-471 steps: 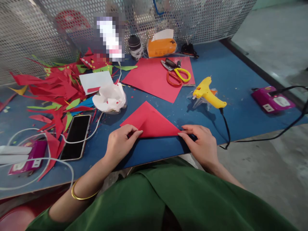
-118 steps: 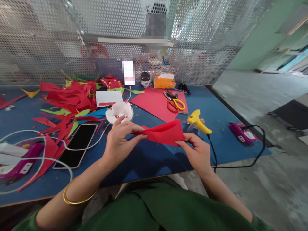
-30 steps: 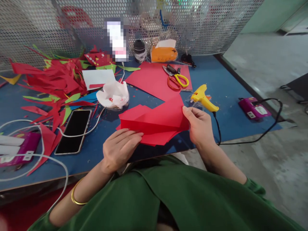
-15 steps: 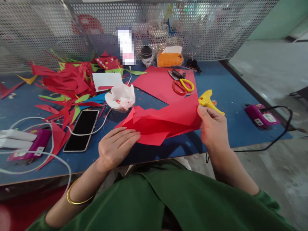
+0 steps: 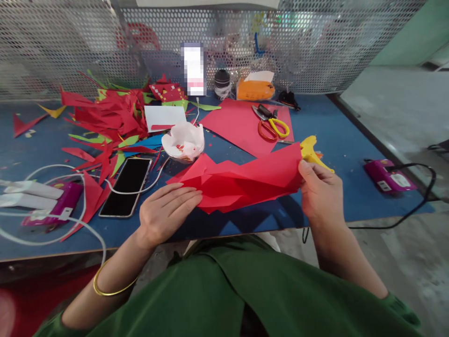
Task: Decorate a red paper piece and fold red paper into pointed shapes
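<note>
above the near edge of the blue table (image 5: 336,140), a folded red paper sheet (image 5: 242,182) is held slightly raised, its long axis running left to right between the two hands. the right hand (image 5: 319,192) pinches the sheet's right corner, thumb on the near face and the fingers closed behind it, so this end is lifted and the paper slopes down toward the left. the left hand (image 5: 166,213) lies nearly flat with fingers stretched out, fingertips pressing the sheet's lower left folds rather than gripping them. the paper thus lies to the left of the pinching hand and to the right of the flat one. just behind the right hand sits a yellow glue gun (image 5: 310,150); further back, scissors (image 5: 271,126) rest on a flat red sheet (image 5: 238,126). a black phone (image 5: 126,186) and a white paper cup (image 5: 184,142) lie to the left, beside a heap of red paper scraps (image 5: 105,117)
</note>
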### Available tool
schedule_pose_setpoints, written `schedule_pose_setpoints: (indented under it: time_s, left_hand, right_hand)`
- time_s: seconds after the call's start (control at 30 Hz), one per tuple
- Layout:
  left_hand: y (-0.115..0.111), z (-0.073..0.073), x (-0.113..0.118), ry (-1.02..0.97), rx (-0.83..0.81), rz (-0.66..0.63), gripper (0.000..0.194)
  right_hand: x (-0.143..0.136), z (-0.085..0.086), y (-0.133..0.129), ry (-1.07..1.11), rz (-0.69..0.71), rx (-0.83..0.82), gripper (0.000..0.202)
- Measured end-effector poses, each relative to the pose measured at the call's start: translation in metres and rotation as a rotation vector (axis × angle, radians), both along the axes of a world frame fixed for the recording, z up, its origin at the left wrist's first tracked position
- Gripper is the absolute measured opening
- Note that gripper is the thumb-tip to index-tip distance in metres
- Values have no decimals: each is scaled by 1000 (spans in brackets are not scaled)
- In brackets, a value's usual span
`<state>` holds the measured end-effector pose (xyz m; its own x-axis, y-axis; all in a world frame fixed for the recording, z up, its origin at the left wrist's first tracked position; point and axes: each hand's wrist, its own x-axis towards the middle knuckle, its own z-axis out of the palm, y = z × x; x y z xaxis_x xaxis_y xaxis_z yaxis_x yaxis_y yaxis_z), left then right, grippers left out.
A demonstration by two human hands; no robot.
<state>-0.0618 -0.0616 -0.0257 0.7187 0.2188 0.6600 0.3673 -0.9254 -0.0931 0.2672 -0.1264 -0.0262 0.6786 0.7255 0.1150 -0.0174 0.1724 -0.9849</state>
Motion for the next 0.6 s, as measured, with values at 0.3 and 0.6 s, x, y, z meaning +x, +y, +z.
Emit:
schedule_pose_setpoints:
  time_s: [0.3,0.6]
  left_hand:
    - [-1,1,3,96,-10,-108,23]
    - [2,-6,-6,105,-26,-67,26]
  right_hand:
    - [-5,-4,-4,-3,-43,7,18]
    - [-1,-2,-4,5,-121,1,19]
